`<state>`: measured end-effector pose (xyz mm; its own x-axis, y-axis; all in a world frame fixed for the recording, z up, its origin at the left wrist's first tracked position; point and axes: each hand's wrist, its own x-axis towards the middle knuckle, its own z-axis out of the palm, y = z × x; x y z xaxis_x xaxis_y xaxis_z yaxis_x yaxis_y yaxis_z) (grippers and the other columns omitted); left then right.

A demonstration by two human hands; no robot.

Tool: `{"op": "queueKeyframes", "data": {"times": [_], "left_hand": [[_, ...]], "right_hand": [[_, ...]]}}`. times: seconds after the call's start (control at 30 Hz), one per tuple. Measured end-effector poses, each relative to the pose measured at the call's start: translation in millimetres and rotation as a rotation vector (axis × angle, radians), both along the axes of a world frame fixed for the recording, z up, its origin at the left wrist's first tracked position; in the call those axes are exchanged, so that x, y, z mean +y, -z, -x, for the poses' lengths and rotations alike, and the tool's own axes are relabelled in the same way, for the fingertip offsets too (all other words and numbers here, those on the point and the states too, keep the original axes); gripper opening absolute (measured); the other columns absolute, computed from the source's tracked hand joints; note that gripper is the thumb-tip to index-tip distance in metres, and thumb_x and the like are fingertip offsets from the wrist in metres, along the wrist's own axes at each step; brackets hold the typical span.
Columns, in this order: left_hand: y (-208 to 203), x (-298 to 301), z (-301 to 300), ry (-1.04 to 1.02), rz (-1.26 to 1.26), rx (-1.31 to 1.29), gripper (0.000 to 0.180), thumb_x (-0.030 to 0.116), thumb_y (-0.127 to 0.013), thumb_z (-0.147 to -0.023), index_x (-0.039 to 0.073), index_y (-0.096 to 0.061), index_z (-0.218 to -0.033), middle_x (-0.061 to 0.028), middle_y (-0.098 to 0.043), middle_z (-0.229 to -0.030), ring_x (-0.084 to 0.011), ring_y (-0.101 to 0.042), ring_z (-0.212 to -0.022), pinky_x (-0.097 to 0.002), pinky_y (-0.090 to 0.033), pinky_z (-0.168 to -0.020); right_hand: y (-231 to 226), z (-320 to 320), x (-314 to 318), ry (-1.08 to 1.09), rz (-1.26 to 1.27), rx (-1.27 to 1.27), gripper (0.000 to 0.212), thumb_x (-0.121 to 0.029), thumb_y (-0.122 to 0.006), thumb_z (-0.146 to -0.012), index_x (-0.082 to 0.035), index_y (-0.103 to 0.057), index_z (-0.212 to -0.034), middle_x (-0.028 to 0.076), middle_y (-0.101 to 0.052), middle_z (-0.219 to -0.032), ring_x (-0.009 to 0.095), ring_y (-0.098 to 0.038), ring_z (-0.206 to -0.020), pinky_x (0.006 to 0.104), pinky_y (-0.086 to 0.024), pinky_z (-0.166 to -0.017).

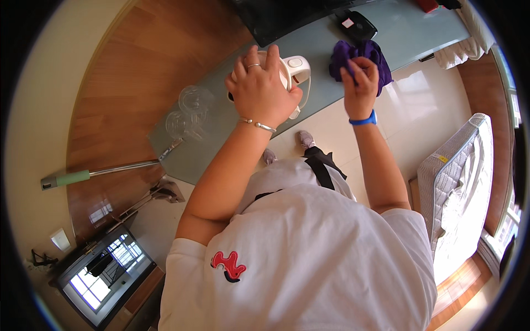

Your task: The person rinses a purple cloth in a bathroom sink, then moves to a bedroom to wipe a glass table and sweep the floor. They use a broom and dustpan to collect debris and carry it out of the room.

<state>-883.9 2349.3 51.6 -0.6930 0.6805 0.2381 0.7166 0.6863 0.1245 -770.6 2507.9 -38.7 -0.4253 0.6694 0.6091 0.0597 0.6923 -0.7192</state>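
My left hand (264, 83) is spread over the top of a white electric kettle (298, 65), thumb on the near right side and fingers curved over the far rim. The hand covers most of the kettle; its handle sticks out to the right, and a thin white cord (307, 91) hangs beside it. My right hand (361, 87) pinches part of a purple cloth (381, 58) between thumb and fingers. The rest of the cloth lies bunched on the grey-green glass table (223, 124).
Clear glass cups (185, 118) stand on the table's left part. A black box (358, 26) and a dark screen (298, 14) sit at the far side. A green-handled pole (74, 178) leans at the left. A mattress (461, 182) stands upright at the right.
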Motion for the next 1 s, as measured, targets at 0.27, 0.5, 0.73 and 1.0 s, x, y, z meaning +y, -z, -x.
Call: {"op": "queueKeyframes", "data": {"times": [0.27,0.5,0.73,1.0], "left_hand": [[-2,0,0,0.004,0.043,0.021,0.067,0.03,-0.068,-0.061,0.016,-0.046,-0.122,-0.0128,-0.045,-0.124,-0.0325,-0.041,-0.116,-0.0509,-0.036,-0.089],[-1,2,2,0.003,0.066,0.014,0.065,0.031,-0.066,-0.062,0.016,-0.046,-0.122,-0.0108,-0.045,-0.126,-0.0328,-0.039,-0.119,-0.0514,-0.036,-0.09],[4,0,6,0.03,-0.042,0.041,0.063,0.029,-0.068,-0.058,0.015,-0.049,-0.116,-0.0159,-0.048,-0.12,-0.0359,-0.04,-0.115,-0.0515,-0.034,-0.086],[0,2,4,-0.029,0.072,0.015,0.066,0.03,-0.067,-0.061,0.014,-0.046,-0.122,-0.0116,-0.045,-0.125,-0.0328,-0.039,-0.119,-0.0502,-0.035,-0.091]], "right_hand": [[34,10,-56,-0.332,-0.532,-0.597,0.04,-0.007,-0.056,-0.068,-0.004,-0.056,-0.108,0.005,-0.05,-0.124,0.022,-0.058,-0.077,0.0322,-0.049,-0.063],[22,11,-56,-0.483,-0.239,-0.753,0.044,-0.005,-0.053,-0.073,-0.004,-0.05,-0.116,0.01,-0.049,-0.126,0.026,-0.063,-0.076,0.0343,-0.052,-0.061],[43,-8,-56,-0.539,0.783,-0.239,0.033,-0.002,-0.054,-0.083,-0.001,-0.054,-0.117,0.015,-0.062,-0.096,0.017,-0.059,-0.089,0.0256,-0.044,-0.082],[23,52,-61,-0.465,0.265,-0.685,0.02,-0.016,-0.052,-0.083,0.0,-0.053,-0.095,0.02,-0.059,-0.093,0.037,-0.058,-0.083,0.0442,-0.044,-0.069]]}}
